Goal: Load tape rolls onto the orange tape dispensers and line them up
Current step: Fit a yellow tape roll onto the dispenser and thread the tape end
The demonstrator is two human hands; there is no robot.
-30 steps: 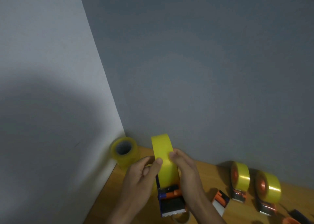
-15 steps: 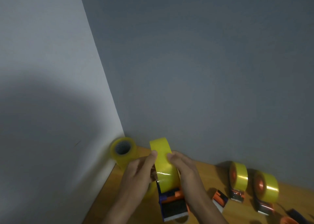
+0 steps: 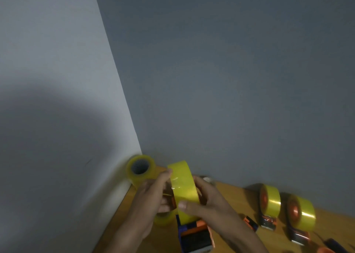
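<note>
While both hands are working just above the wooden counter [image 3: 236, 193], the person is pressing a yellow tape roll [image 3: 184, 189] onto an orange tape dispenser [image 3: 196, 233] held near the bottom edge of the view. The left hand [image 3: 151, 201] is curling round the roll's left side, with a fingertip resting on its upper rim, and the right hand [image 3: 209, 203] is wrapping round the right side, with its thumb lying across the roll's shiny outer face. So both hands are clamping on the same roll, which is standing on edge above the dispenser's dark blade end.

Judging by its look, the roll is going to feel stiff and fairly light, but its glossy wound surface is probably slick, so gripping by the flat side rims and the core should be steadier than pinching the outer face. The dispenser's toothed blade is sitting close below the fingers and is worth avoiding.

Off to the right, two loaded dispensers [image 3: 269, 204] [image 3: 299, 214] are standing side by side near the grey wall [image 3: 230, 80]. A spare clear-yellow roll [image 3: 140, 168] is lying in the corner, and another pale roll [image 3: 163, 218] is peeking out beneath the left hand.
</note>
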